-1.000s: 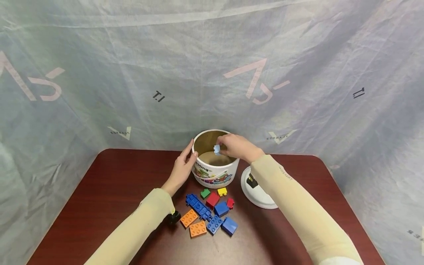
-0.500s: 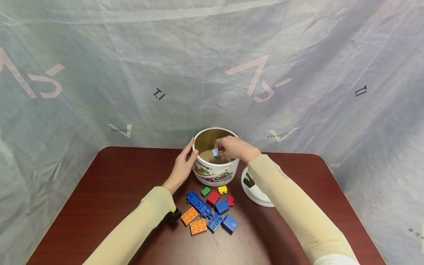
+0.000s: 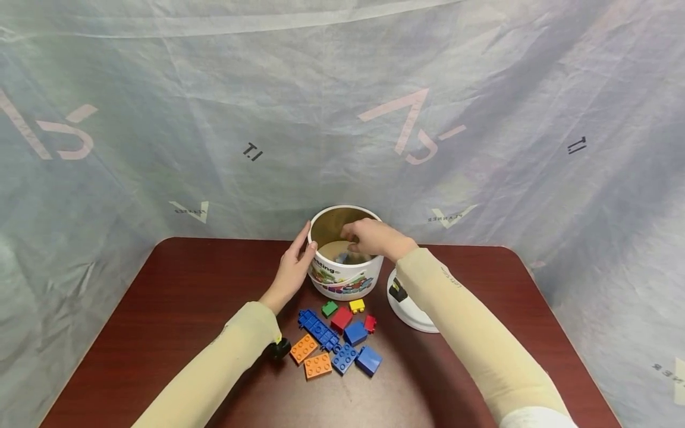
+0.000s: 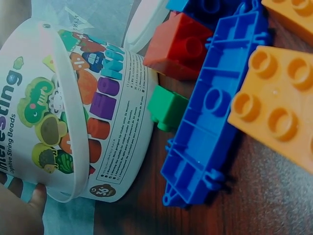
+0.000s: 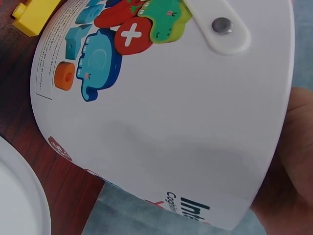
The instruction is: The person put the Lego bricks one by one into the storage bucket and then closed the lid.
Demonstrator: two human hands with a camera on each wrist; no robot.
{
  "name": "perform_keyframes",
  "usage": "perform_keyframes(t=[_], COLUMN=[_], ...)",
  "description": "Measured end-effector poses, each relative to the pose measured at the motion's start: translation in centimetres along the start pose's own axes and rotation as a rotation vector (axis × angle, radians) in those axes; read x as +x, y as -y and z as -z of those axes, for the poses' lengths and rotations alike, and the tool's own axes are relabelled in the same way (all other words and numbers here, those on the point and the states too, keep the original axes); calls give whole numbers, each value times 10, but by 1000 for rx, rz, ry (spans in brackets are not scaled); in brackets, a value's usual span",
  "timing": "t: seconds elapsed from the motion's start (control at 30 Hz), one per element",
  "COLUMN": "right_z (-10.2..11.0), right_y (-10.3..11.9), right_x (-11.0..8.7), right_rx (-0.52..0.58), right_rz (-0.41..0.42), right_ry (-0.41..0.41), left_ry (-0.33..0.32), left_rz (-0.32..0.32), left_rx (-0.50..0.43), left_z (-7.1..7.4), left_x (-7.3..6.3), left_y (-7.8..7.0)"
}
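Note:
A white bucket (image 3: pixel 342 285) with printed toy pictures stands at the back of the table. My left hand (image 3: pixel 289 267) rests against its left side, fingers extended along the wall near the rim; the left wrist view shows fingertips touching the printed wall. Over the bucket's right rim reaches my right hand (image 3: pixel 369 236), its fingers loosely bent and parted inside the opening, holding nothing I can see. A light blue block (image 3: pixel 341 257) lies low in the bucket, below these fingers. In the right wrist view, the bucket wall (image 5: pixel 161 127) hides the fingers.
In front of the bucket lie a green block (image 3: pixel 329 308), a yellow block (image 3: pixel 357 305), red blocks (image 3: pixel 341 319), blue blocks (image 3: pixel 368 361), orange blocks (image 3: pixel 318 365) and a long blue base piece (image 3: pixel 318 329). A white lid (image 3: pixel 412 315) lies right, partly under the right forearm.
My right hand has lowered the light blue block into the bucket and let go of it; its fingers have parted. The left hand has stayed at the bucket's side.

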State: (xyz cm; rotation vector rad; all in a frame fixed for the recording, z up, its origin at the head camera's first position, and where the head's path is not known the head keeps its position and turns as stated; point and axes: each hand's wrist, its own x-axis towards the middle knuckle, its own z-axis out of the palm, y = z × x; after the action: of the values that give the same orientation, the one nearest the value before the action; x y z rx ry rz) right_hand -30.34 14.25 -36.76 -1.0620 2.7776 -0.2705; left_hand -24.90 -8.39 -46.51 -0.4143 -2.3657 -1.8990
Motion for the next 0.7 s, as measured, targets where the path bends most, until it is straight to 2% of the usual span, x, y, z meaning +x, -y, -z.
perform_keyframes(t=[0.17, 0.5, 0.7], right_z=[5, 14, 16], right_y=[0, 0, 2], right_x=[-9, -41, -63], right_rx=[36, 43, 27], right_rz=[41, 136, 127], right_ry=[-43, -233, -273], left_ry=[-2, -9, 3], left_rz=[-13, -33, -15], left_rx=[-1, -20, -36], left_z=[0, -1, 2], left_x=[1, 1, -10], left_y=[2, 5, -29])
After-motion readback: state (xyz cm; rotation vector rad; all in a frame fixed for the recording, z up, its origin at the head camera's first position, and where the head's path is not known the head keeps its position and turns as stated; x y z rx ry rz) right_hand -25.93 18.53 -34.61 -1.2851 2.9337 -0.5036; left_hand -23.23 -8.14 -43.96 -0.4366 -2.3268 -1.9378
